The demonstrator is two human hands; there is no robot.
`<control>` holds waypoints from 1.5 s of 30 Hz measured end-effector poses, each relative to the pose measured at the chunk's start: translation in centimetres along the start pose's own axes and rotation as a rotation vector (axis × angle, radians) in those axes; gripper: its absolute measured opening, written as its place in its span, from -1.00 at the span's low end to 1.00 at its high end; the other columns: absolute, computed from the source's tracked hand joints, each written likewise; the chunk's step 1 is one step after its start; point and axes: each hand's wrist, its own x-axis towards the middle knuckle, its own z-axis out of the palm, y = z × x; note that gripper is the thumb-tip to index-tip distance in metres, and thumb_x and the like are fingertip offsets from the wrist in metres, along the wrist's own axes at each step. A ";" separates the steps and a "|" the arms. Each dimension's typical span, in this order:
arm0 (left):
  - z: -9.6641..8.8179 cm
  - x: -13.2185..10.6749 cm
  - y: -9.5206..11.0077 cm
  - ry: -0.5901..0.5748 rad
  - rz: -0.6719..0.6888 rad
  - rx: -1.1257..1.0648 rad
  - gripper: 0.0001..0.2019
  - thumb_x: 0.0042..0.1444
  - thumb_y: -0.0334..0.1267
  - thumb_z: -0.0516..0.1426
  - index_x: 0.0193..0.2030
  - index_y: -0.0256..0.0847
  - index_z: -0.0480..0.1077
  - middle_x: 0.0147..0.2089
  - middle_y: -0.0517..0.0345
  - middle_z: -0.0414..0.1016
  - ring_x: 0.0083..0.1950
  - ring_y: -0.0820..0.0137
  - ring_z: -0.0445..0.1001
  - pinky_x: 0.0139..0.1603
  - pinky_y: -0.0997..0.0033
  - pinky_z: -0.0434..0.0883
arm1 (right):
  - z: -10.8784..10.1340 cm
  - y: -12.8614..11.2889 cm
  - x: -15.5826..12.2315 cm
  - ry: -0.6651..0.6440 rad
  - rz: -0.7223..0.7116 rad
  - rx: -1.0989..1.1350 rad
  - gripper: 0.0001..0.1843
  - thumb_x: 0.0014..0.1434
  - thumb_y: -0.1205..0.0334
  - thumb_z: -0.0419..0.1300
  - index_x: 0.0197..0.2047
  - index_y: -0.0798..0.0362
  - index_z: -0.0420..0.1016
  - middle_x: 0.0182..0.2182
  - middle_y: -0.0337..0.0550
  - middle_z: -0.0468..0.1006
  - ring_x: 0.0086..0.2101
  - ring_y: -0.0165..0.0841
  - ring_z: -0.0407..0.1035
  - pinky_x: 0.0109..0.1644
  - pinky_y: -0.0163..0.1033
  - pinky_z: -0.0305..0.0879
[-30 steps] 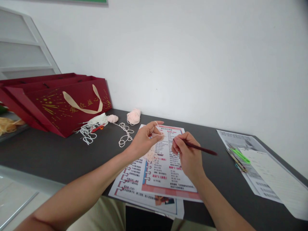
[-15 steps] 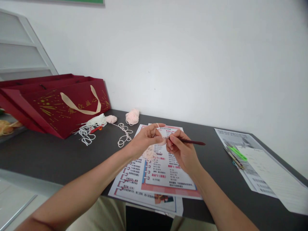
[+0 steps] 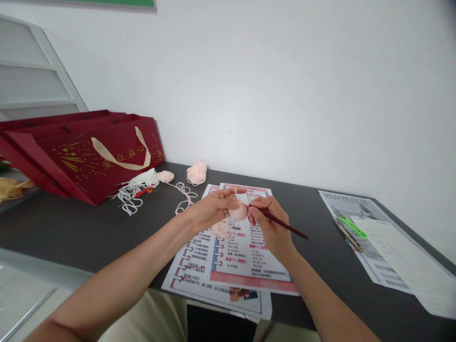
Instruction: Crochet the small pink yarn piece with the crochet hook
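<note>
Between thumb and fingers, my left hand (image 3: 215,206) pinches a small rounded pink crochet piece (image 3: 238,212), with a strand of yarn looped over the raised index finger. My right hand (image 3: 271,221) grips a crochet hook with a dark red handle (image 3: 288,226). The hook's tip meets the right edge of the piece, and its handle slants down to the right. Below my left hand, loose pink yarn (image 3: 221,229) lies on printed pattern sheets (image 3: 249,280). Both hands are above these sheets.
Red paper bags (image 3: 107,152) stand at the left by the wall. Near them lie white yarn (image 3: 131,190), a small pink yarn ball (image 3: 166,176) and a larger pink ball (image 3: 196,173). On the right, bright green scissors (image 3: 352,226) rest on papers (image 3: 402,266).
The hook's handle has tilted from nearly level to sloping down rightward. The pink piece has turned and shows more of its rounded side. Both hands stay in nearly the same place.
</note>
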 end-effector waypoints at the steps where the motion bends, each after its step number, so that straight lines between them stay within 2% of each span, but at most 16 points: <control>1: -0.2 0.0 0.3 -0.018 0.008 0.007 -0.54 -0.10 -0.46 0.28 0.01 -0.28 0.42 -0.35 0.13 0.47 -0.34 0.48 0.43 -0.22 0.43 0.30 | -0.1 -0.1 0.2 0.006 0.093 0.112 -0.93 0.21 0.30 0.13 -0.33 0.00 0.32 -0.53 -0.31 0.38 -0.56 -0.46 0.24 -0.51 -0.32 0.17; 4: -0.7 -0.2 0.9 -0.076 0.026 0.044 -0.56 -0.09 -0.46 0.26 0.00 -0.27 0.42 -0.35 0.11 0.47 -0.32 0.44 0.44 -0.22 0.40 0.32 | -0.6 -0.4 0.7 0.016 0.187 0.296 -0.91 0.18 0.27 0.18 -0.37 0.02 0.36 -0.57 -0.31 0.42 -0.57 -0.46 0.25 -0.52 -0.32 0.15; 10: -1.7 -0.3 1.5 -0.180 -0.020 0.097 -0.54 -0.06 -0.47 0.24 0.05 -0.26 0.40 -0.27 0.07 0.49 -0.34 0.47 0.44 -0.28 0.46 0.32 | -1.3 -0.7 1.0 -0.026 0.193 0.368 -0.92 0.12 0.30 0.25 -0.38 0.02 0.41 -0.56 -0.29 0.46 -0.58 -0.47 0.27 -0.54 -0.33 0.15; 16: -1.9 -0.5 1.8 -0.220 -0.078 0.070 -0.56 -0.09 -0.48 0.24 0.01 -0.29 0.43 -0.31 0.08 0.50 -0.35 0.45 0.46 -0.28 0.45 0.34 | -1.9 -1.0 1.1 -0.079 0.208 0.350 -0.92 0.08 0.29 0.29 -0.39 0.02 0.45 -0.49 -0.26 0.47 -0.54 -0.46 0.30 -0.51 -0.30 0.16; 22: -2.2 -0.5 1.9 -0.253 -0.113 0.126 -0.56 -0.15 -0.43 0.27 -0.03 -0.26 0.46 -0.29 0.07 0.49 -0.37 0.45 0.43 -0.31 0.43 0.34 | -3.0 -1.1 1.3 -0.177 0.279 0.352 -0.88 0.04 0.24 0.33 -0.41 0.03 0.45 -0.51 -0.25 0.47 -0.56 -0.45 0.25 -0.50 -0.29 0.10; 27: -2.1 -0.6 1.8 -0.300 -0.137 0.176 -0.56 -0.12 -0.40 0.26 -0.01 -0.25 0.46 -0.29 0.07 0.47 -0.35 0.43 0.41 -0.30 0.41 0.34 | -2.6 -1.8 1.6 -0.178 0.357 0.499 -0.85 0.02 0.26 0.32 -0.47 0.04 0.40 -0.56 -0.29 0.44 -0.60 -0.48 0.20 -0.54 -0.32 0.00; 31: -1.4 -0.8 1.7 -0.249 0.002 0.300 -0.58 -0.05 -0.39 0.23 0.02 -0.23 0.42 -0.37 0.16 0.40 -0.41 0.49 0.34 -0.36 0.47 0.28 | -1.9 -1.9 1.7 -0.095 0.461 0.602 -0.82 0.02 0.25 0.28 -0.49 0.03 0.34 -0.65 -0.33 0.36 -0.64 -0.49 0.14 -0.57 -0.34 -0.07; 33: -1.1 -0.8 1.6 -0.192 0.102 0.363 -0.58 -0.02 -0.38 0.23 0.04 -0.22 0.40 -0.41 0.22 0.36 -0.43 0.52 0.31 -0.36 0.47 0.27 | -1.8 -1.7 1.7 -0.077 0.455 0.590 -0.82 0.04 0.26 0.26 -0.49 0.03 0.32 -0.67 -0.34 0.36 -0.64 -0.49 0.12 -0.57 -0.34 -0.08; 38: -0.3 -0.7 1.0 -0.065 0.269 0.477 -0.59 0.02 -0.37 0.21 0.05 -0.25 0.33 -0.42 0.28 0.34 -0.41 0.52 0.31 -0.36 0.46 0.24 | -1.8 -1.3 1.4 -0.054 0.305 0.411 -0.84 0.13 0.27 0.22 -0.45 0.04 0.34 -0.64 -0.33 0.37 -0.62 -0.49 0.13 -0.53 -0.32 -0.04; 45: 0.3 -0.7 0.5 0.048 0.362 0.621 -0.62 0.04 -0.31 0.21 0.02 -0.26 0.34 -0.43 0.30 0.31 -0.43 0.53 0.28 -0.37 0.45 0.20 | -1.5 -1.2 0.8 -0.025 0.181 0.116 -0.83 0.18 0.25 0.17 -0.44 0.02 0.32 -0.60 -0.33 0.35 -0.60 -0.47 0.14 -0.53 -0.31 0.02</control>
